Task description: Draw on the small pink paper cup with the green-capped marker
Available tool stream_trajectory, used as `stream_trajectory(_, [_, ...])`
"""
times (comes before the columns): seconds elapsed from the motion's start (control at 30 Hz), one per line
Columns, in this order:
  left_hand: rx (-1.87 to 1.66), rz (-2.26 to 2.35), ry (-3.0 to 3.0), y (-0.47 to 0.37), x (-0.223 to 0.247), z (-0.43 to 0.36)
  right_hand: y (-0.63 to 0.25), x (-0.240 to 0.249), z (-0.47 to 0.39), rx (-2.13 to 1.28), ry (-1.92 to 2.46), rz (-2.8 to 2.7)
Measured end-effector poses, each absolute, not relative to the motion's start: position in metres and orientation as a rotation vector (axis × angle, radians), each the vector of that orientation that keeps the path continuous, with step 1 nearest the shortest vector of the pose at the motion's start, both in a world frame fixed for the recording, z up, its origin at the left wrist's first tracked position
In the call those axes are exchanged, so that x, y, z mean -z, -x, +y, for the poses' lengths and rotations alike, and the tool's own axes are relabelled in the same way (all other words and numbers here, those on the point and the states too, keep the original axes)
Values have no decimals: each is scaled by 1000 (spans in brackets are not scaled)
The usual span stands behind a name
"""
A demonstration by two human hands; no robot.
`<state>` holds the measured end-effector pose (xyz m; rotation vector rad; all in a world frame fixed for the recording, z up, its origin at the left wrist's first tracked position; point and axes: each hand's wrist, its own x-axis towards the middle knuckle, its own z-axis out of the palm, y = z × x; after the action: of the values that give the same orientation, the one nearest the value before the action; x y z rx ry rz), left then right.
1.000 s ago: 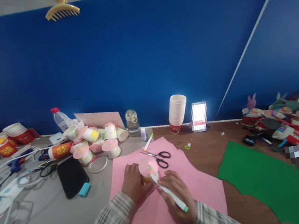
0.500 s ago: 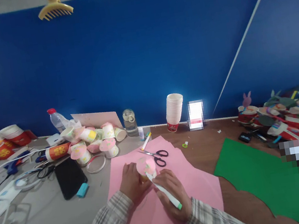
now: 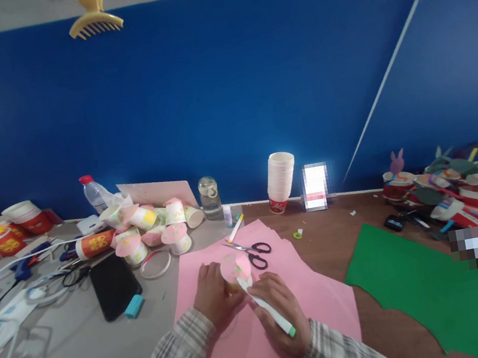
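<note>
My left hand (image 3: 213, 293) is closed around the side of a small paper cup topped with a round pink paper disc (image 3: 235, 268) that carries pale green marks. In my right hand (image 3: 282, 312) is a white marker (image 3: 269, 309) with a green end, its tip touching the near edge of the disc. Most of the cup's body is hidden behind my fingers. Pink sheets (image 3: 317, 294) lie under both hands. Black-handled scissors (image 3: 258, 255) rest on them just beyond the cup, and another white marker with a yellow end (image 3: 236, 228) lies behind the scissors.
Several pink-topped cups (image 3: 175, 235) are piled at left, beside a black phone (image 3: 115, 285) and cables. A glass jar (image 3: 210, 199) and a leaning cup stack (image 3: 281, 178) stand at the back. Green sheet (image 3: 426, 288) and decorated red cups (image 3: 475, 194) are at right.
The whole view has shifted slightly, so everything appears a little lower and to the right. Both hands keep their hold, with the marker tip still at the disc.
</note>
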<state>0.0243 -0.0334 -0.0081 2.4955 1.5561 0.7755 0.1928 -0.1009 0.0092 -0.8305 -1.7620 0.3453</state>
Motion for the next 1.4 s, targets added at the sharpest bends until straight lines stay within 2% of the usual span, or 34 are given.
stream_trajectory(1.4, [-801, 1583, -2483, -24, 12, -31, -198, -3, -102, -293, 842, -1759])
